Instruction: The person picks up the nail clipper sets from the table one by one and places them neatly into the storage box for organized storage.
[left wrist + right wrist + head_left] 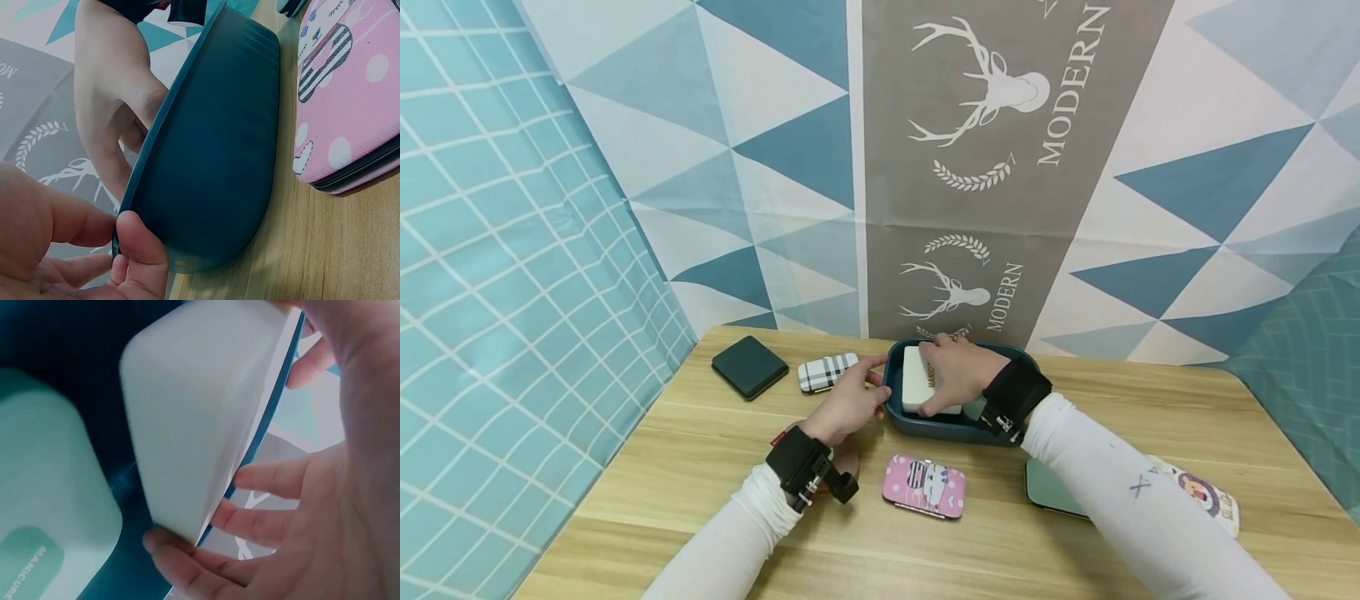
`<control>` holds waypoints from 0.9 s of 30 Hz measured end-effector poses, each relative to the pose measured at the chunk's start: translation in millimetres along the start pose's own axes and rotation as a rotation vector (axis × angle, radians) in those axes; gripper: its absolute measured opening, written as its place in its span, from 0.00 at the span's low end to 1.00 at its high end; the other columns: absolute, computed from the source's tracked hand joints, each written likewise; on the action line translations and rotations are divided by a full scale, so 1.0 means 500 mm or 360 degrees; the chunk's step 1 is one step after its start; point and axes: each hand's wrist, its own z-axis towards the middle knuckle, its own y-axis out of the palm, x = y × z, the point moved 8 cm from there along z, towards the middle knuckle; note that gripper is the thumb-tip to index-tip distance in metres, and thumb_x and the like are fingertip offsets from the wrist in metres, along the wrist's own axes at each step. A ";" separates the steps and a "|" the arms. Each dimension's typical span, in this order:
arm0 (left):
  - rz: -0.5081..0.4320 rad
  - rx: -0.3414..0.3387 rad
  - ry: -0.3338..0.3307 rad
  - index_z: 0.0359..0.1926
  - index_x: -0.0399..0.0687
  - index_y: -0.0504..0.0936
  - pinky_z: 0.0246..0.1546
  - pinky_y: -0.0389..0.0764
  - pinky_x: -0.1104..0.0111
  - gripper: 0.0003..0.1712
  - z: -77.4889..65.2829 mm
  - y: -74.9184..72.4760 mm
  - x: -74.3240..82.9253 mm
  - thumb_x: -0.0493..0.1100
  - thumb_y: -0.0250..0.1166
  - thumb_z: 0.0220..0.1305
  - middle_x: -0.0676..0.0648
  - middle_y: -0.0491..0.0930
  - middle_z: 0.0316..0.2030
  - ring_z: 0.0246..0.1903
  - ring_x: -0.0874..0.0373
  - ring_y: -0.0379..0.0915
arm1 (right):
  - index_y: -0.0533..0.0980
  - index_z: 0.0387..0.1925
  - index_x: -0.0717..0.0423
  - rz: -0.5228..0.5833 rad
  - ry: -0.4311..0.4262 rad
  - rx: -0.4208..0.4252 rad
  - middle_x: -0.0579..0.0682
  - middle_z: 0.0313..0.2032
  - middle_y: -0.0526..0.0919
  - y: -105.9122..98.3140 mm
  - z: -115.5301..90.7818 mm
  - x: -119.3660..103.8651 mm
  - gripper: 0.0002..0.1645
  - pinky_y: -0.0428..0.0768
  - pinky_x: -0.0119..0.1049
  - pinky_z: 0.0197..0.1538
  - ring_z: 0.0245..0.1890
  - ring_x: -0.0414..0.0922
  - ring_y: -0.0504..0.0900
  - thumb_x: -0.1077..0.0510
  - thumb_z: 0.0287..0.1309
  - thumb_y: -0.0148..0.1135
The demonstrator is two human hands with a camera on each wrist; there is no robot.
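Observation:
A dark blue plastic basin [917,429] stands near the back of the table. My left hand [848,402] pinches its left rim between thumb and fingers, as the left wrist view shows close up. My right hand [964,372] reaches into the basin and grips a white manicure case [916,379] with gold lettering, fingers along its edges. In the right wrist view that white case [187,419] is tilted near the basin wall. Beside it inside the basin lies a mint green case [50,487] marked MANICURE, mostly hidden by my right hand in the head view.
Left of the basin lie a dark green square case [749,367] and a plaid case [820,373]. In front is a pink cartoon cat case [925,486]. A green case [1052,487] and a white lion-print case [1213,500] are partly under my right arm. A patterned wall backs the table.

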 end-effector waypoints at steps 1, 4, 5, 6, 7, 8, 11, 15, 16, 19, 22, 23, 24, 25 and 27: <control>0.0005 0.0003 -0.0007 0.71 0.45 0.60 0.32 0.79 0.51 0.32 -0.004 0.000 0.006 0.31 0.55 0.68 0.39 0.68 0.42 0.23 0.52 0.71 | 0.62 0.68 0.59 0.0013 0.0012 -0.0010 0.54 0.51 0.71 0.000 0.000 -0.001 0.64 0.74 0.41 0.41 0.40 0.50 0.71 0.27 0.35 0.69; 0.0008 0.0001 -0.0002 0.71 0.45 0.60 0.32 0.79 0.51 0.32 -0.005 -0.001 0.007 0.31 0.55 0.68 0.39 0.68 0.42 0.23 0.52 0.71 | 0.62 0.68 0.59 0.0026 0.0058 -0.0039 0.55 0.49 0.71 0.000 0.002 -0.004 0.63 0.74 0.40 0.37 0.39 0.50 0.71 0.28 0.34 0.70; 0.0011 0.0001 -0.0006 0.71 0.45 0.60 0.32 0.79 0.51 0.32 -0.005 -0.001 0.007 0.31 0.55 0.68 0.39 0.68 0.42 0.23 0.52 0.71 | 0.62 0.67 0.59 0.0025 0.0072 -0.0045 0.55 0.49 0.71 0.001 0.002 -0.004 0.63 0.74 0.40 0.37 0.38 0.50 0.71 0.29 0.34 0.71; 0.0013 0.0000 -0.0012 0.71 0.44 0.60 0.33 0.79 0.50 0.32 -0.004 -0.001 0.006 0.30 0.55 0.68 0.38 0.68 0.42 0.24 0.52 0.71 | 0.63 0.67 0.58 0.0024 0.0083 -0.0050 0.55 0.48 0.71 0.001 0.003 -0.005 0.62 0.74 0.40 0.36 0.38 0.50 0.71 0.29 0.34 0.71; 0.0018 -0.0001 -0.0016 0.71 0.43 0.60 0.33 0.79 0.49 0.32 -0.004 0.000 0.006 0.30 0.55 0.68 0.38 0.68 0.42 0.24 0.51 0.71 | 0.63 0.66 0.58 0.0021 0.0093 -0.0057 0.55 0.48 0.71 0.002 0.004 -0.006 0.62 0.74 0.40 0.37 0.37 0.50 0.71 0.29 0.34 0.71; 0.0013 -0.0006 -0.0015 0.71 0.43 0.60 0.33 0.79 0.50 0.32 0.001 0.000 -0.001 0.30 0.55 0.68 0.38 0.68 0.42 0.24 0.51 0.71 | 0.64 0.66 0.58 0.0011 0.0100 -0.0063 0.55 0.47 0.71 0.004 0.005 -0.007 0.61 0.74 0.40 0.37 0.37 0.50 0.72 0.30 0.34 0.71; 0.0005 -0.0013 -0.0025 0.71 0.42 0.58 0.34 0.78 0.48 0.32 0.003 0.001 -0.002 0.30 0.55 0.68 0.37 0.68 0.43 0.24 0.50 0.71 | 0.64 0.65 0.57 -0.0010 0.0105 -0.0080 0.55 0.47 0.71 0.009 0.008 -0.010 0.59 0.75 0.41 0.38 0.38 0.50 0.72 0.31 0.34 0.71; -0.0005 -0.0013 -0.0009 0.71 0.43 0.59 0.33 0.78 0.49 0.32 0.002 0.002 -0.001 0.31 0.55 0.68 0.38 0.68 0.43 0.25 0.50 0.72 | 0.64 0.65 0.56 -0.0024 0.0117 -0.0098 0.56 0.49 0.71 0.017 0.011 -0.012 0.58 0.75 0.41 0.38 0.38 0.50 0.73 0.32 0.34 0.71; -0.0003 -0.0012 -0.0006 0.71 0.44 0.59 0.33 0.79 0.49 0.32 0.001 0.002 -0.001 0.31 0.56 0.68 0.38 0.68 0.43 0.25 0.51 0.72 | 0.64 0.66 0.56 -0.0031 0.0126 -0.0105 0.56 0.49 0.71 0.019 0.012 -0.012 0.58 0.75 0.41 0.37 0.38 0.50 0.72 0.32 0.34 0.71; 0.0003 -0.0008 -0.0003 0.71 0.46 0.60 0.33 0.79 0.50 0.32 0.000 0.002 0.000 0.32 0.56 0.68 0.39 0.69 0.43 0.24 0.52 0.72 | 0.64 0.66 0.55 -0.0051 0.0144 -0.0111 0.55 0.50 0.71 0.023 0.013 -0.012 0.58 0.75 0.41 0.37 0.39 0.50 0.72 0.31 0.35 0.70; 0.0008 -0.0007 0.0003 0.71 0.47 0.60 0.32 0.79 0.51 0.32 -0.001 0.002 0.001 0.32 0.56 0.68 0.39 0.69 0.43 0.24 0.51 0.72 | 0.64 0.66 0.56 -0.0061 0.0157 -0.0117 0.55 0.50 0.71 0.026 0.013 -0.014 0.58 0.76 0.42 0.38 0.39 0.50 0.72 0.31 0.36 0.70; 0.0007 -0.0006 0.0008 0.71 0.46 0.60 0.32 0.79 0.51 0.32 -0.001 0.002 0.001 0.32 0.56 0.68 0.39 0.69 0.43 0.24 0.51 0.72 | 0.64 0.66 0.56 -0.0063 0.0159 -0.0117 0.55 0.50 0.71 0.026 0.013 -0.014 0.58 0.76 0.42 0.38 0.39 0.51 0.72 0.32 0.36 0.71; 0.0004 -0.0006 0.0011 0.71 0.46 0.60 0.31 0.79 0.52 0.32 0.000 0.001 0.001 0.32 0.56 0.68 0.39 0.69 0.43 0.24 0.50 0.72 | 0.64 0.66 0.56 -0.0067 0.0165 -0.0122 0.55 0.51 0.71 0.026 0.013 -0.015 0.58 0.76 0.43 0.39 0.40 0.51 0.72 0.32 0.36 0.71; 0.0000 -0.0005 0.0012 0.71 0.46 0.59 0.31 0.79 0.52 0.32 0.000 0.001 0.001 0.32 0.55 0.68 0.39 0.69 0.43 0.25 0.50 0.72 | 0.64 0.66 0.56 -0.0066 0.0171 -0.0127 0.55 0.51 0.71 0.026 0.013 -0.015 0.58 0.76 0.43 0.39 0.40 0.51 0.72 0.32 0.36 0.71; -0.0010 -0.0004 0.0011 0.71 0.45 0.59 0.31 0.79 0.51 0.32 -0.001 0.001 0.001 0.32 0.55 0.69 0.38 0.68 0.43 0.25 0.48 0.72 | 0.64 0.66 0.56 -0.0067 0.0181 -0.0142 0.55 0.51 0.71 0.026 0.013 -0.017 0.57 0.76 0.44 0.40 0.40 0.52 0.72 0.32 0.37 0.71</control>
